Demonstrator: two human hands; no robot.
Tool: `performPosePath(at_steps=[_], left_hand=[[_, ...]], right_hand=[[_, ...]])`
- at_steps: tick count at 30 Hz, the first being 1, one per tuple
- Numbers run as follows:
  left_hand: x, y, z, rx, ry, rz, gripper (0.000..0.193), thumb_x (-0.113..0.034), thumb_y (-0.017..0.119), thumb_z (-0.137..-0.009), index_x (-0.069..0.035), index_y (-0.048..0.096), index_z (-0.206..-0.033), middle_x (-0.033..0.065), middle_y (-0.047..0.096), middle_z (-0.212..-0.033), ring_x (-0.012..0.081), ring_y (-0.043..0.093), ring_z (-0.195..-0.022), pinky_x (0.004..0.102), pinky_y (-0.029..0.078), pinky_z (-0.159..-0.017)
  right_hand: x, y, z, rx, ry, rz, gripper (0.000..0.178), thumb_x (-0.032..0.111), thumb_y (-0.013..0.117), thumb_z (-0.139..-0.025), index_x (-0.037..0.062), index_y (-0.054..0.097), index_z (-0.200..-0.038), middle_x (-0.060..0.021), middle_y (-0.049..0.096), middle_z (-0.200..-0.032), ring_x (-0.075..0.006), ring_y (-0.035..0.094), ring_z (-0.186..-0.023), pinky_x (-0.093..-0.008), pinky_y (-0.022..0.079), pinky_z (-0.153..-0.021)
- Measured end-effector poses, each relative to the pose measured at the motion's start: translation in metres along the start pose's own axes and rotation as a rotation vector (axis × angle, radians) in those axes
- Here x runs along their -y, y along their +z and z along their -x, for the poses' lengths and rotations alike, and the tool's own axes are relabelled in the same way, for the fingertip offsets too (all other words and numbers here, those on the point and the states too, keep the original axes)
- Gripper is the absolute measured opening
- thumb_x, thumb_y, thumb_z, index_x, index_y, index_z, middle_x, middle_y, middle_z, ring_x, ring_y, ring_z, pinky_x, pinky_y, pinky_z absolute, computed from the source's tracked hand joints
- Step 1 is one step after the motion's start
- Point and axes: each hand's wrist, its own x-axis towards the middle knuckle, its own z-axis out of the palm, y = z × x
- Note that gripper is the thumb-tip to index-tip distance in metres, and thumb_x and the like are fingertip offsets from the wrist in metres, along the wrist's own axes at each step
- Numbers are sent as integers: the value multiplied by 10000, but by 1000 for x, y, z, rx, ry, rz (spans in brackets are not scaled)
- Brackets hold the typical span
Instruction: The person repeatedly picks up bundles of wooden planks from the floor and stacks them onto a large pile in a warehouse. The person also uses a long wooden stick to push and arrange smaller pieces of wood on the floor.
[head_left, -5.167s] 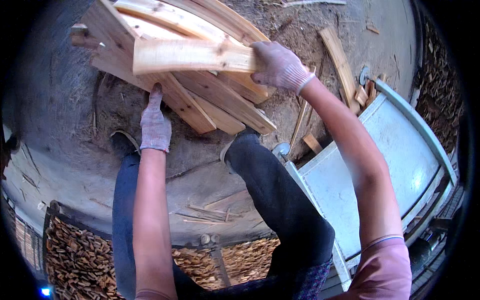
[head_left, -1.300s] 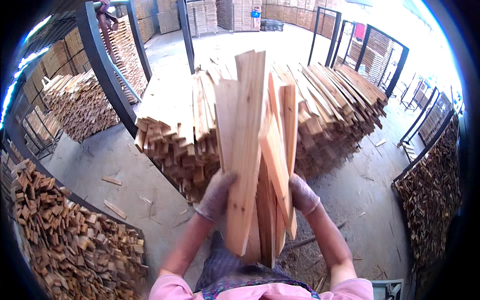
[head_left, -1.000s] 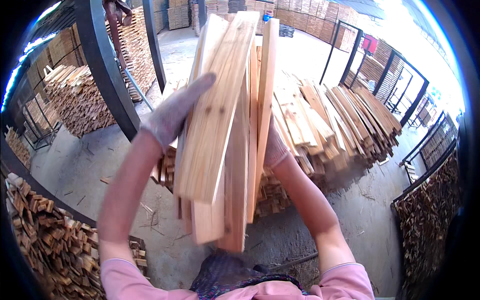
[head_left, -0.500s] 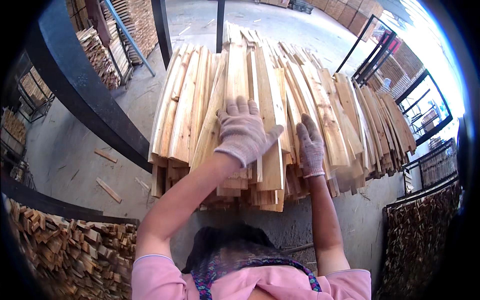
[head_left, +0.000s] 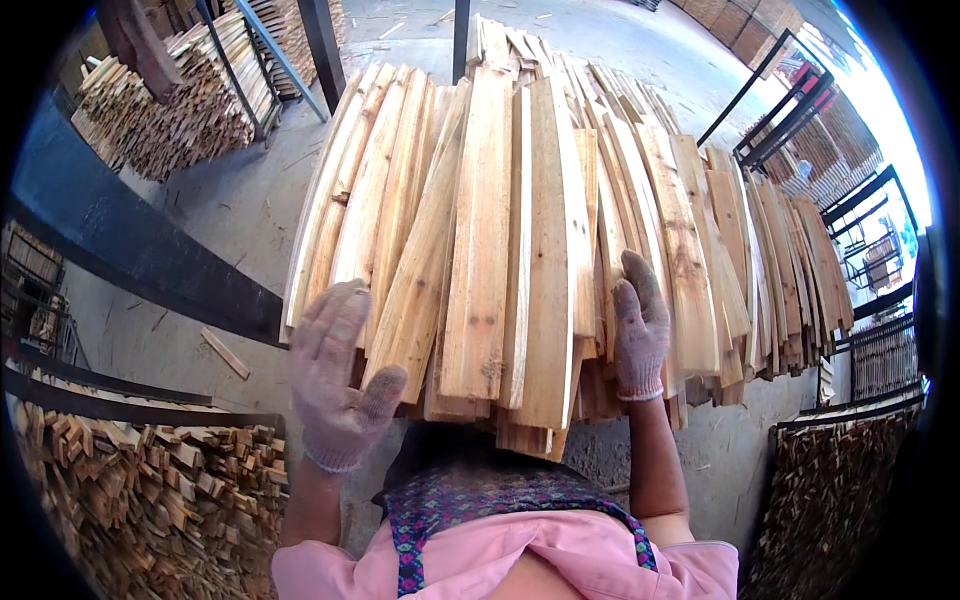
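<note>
A broad pile of rough wooden boards (head_left: 480, 240) lies ahead of me, most of them pointing away from me. My left hand (head_left: 345, 375), in a knitted work glove, is at the pile's near left corner. Its fingers are stretched and the thumb stands apart; whether it touches the board ends cannot be made out. Gloved too, my right hand (head_left: 640, 330) rests over the boards right of the middle, fingers extended and holding nothing. Between the two hands, several pale boards stick out toward me at uneven lengths.
A dark metal post (head_left: 150, 240) slants along the left. Racks of cut wood stand at the lower left (head_left: 150, 510) and lower right (head_left: 840, 500). A stacked lumber pile (head_left: 180, 100) is at the far left. One loose wood strip (head_left: 225, 353) lies on the floor.
My left hand has left the boards in the middle and come back toward me, to the near left corner. My right hand stays over the right-hand boards. The view has shifted slightly.
</note>
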Motion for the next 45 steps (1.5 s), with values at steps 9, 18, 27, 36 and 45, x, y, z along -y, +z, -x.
performPosePath(at_steps=[9, 18, 27, 36, 45], left_hand=[[-18, 66, 5, 217, -118, 371, 754, -594, 640, -934, -5, 580, -1401, 329, 365, -1571, 499, 385, -1441, 552, 324, -1176], [-4, 70, 3, 212, -151, 429, 725, -494, 623, -980, 40, 492, -1453, 343, 342, -1580, 496, 348, -1473, 536, 303, -1198], [-19, 94, 3, 51, -184, 454, 669, -472, 474, -1036, 86, 536, -1400, 345, 437, -1518, 471, 396, -1452, 504, 303, -1207], [41, 114, 29, 52, 62, 92, 533, -319, 371, -1086, 60, 501, -1438, 271, 550, -1421, 439, 488, -1364, 546, 391, -1141], [-104, 107, 50, -102, 524, -8, 505, -324, 444, -1068, 57, 540, -1385, 280, 578, -1355, 429, 550, -1260, 538, 442, -1073]], right_hand=[[-1, -9, 0, 76, -31, -25, 582, 338, 615, -1027, -51, 512, -1448, -159, 562, -1446, -243, 507, -1353, -371, 370, -1151], [6, 3, 2, 12, -39, 92, 488, 270, 591, -1030, -43, 556, -1403, -149, 596, -1393, -241, 545, -1299, -370, 388, -1133], [8, 0, -7, -104, -128, 354, 421, 259, 700, -931, -17, 658, -1247, -236, 676, -1215, -370, 649, -1138, -429, 497, -1018], [-12, 18, 12, -302, -233, 383, 363, 426, 721, -841, 67, 698, -888, -190, 669, -905, -390, 660, -876, -506, 521, -810], [-39, -3, 54, -174, -516, 281, 397, 462, 726, -783, 87, 706, -913, -149, 695, -933, -374, 662, -934, -507, 522, -764]])
